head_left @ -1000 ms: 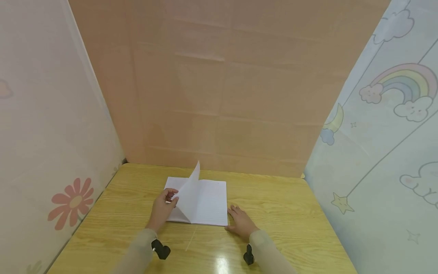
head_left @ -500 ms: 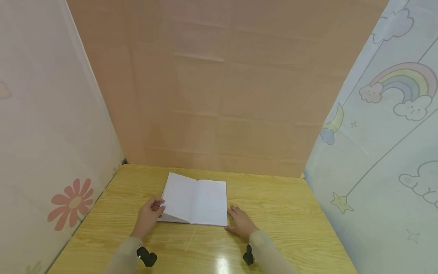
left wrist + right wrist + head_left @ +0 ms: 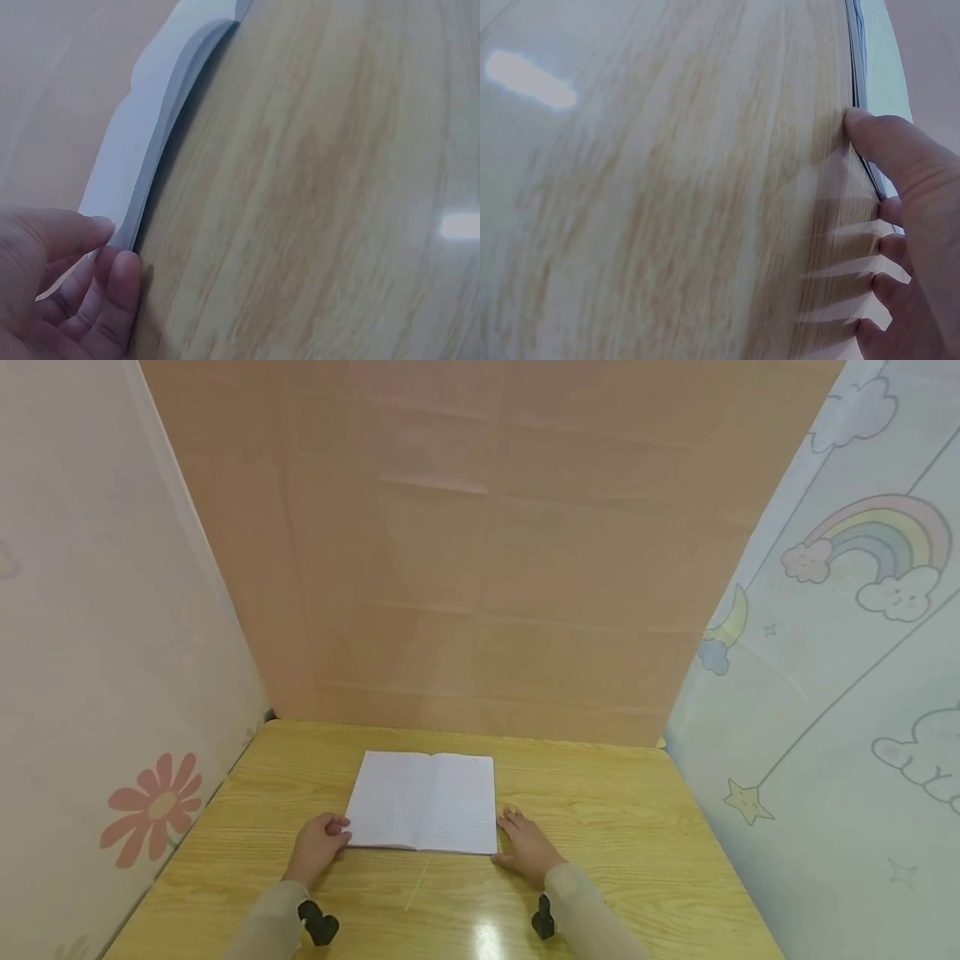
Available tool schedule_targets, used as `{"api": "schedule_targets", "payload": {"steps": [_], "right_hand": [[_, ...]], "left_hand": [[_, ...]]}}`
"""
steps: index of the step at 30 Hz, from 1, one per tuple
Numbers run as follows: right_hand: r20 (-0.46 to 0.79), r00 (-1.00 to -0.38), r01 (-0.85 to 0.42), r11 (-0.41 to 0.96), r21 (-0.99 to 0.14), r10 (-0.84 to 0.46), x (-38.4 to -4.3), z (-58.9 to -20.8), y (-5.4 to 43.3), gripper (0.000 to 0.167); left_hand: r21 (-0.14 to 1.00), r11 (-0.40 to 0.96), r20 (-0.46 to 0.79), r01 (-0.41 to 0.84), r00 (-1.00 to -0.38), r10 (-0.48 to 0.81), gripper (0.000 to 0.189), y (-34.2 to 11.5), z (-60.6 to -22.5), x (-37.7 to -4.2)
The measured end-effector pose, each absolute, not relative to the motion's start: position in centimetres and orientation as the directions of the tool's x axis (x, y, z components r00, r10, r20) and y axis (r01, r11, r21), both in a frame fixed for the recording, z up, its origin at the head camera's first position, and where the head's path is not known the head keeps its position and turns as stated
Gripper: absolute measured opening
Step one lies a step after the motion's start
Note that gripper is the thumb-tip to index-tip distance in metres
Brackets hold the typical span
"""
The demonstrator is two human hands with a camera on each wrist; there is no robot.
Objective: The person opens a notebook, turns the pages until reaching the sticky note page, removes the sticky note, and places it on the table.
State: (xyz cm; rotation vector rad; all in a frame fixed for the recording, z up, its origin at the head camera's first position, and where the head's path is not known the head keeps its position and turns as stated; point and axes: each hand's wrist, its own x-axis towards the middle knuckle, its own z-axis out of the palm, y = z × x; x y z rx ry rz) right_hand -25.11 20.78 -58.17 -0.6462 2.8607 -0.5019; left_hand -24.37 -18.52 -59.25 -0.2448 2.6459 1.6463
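An open notebook (image 3: 459, 806) lies flat on the wooden table, its right page lined and its left page looking blank. My left hand (image 3: 318, 848) is at the notebook's near left corner. In the left wrist view, the thumb (image 3: 79, 231) lies on the page edge with curled fingers (image 3: 120, 289) below it, pinching the corner. At the near right corner, my right hand (image 3: 529, 850) rests on the table with its fingers spread along the notebook's edge. Its thumb (image 3: 885, 142) touches the lower edge in the right wrist view.
The yellow wood-grain table (image 3: 615, 843) ends at an orange-brown sheet (image 3: 480, 568) hanging behind it. Patterned walls stand on both sides, with a red flower (image 3: 159, 810) at left and a rainbow (image 3: 885, 539) at right. A thin pale strip (image 3: 417, 883) lies before the notebook.
The lifted page has come down leftward and now lies flat. My left hand has moved left and toward me to the notebook's corner. My right hand has stayed in place.
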Motion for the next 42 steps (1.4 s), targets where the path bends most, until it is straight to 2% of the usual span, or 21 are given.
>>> {"api": "schedule_targets", "payload": {"steps": [13,22,32,42], "right_hand": [[-0.090,-0.895,-0.379,0.852,-0.363,-0.437,-25.1,-58.3,20.9,0.075],[-0.084,-0.895,-0.382,0.852,-0.358,-0.437,-25.2,-58.5,20.9,0.076],[-0.088,-0.899,-0.374,0.857,-0.355,-0.429,-25.3,-58.7,20.9,0.076],[-0.094,-0.899,-0.373,0.862,-0.343,-0.427,-25.3,-58.6,20.9,0.076]], "left_hand": [[0.808,0.564,-0.134,-0.170,-0.985,-0.105,0.020,-18.7,-59.2,-24.7],[0.699,0.704,-0.073,-0.122,-0.992,-0.099,0.019,-18.5,-58.2,-25.0],[0.763,0.647,0.035,-0.008,-0.998,-0.054,0.013,-13.9,-54.5,-26.1],[0.838,0.515,0.154,0.182,-0.983,0.097,0.008,-7.8,-53.6,-27.1]]}}
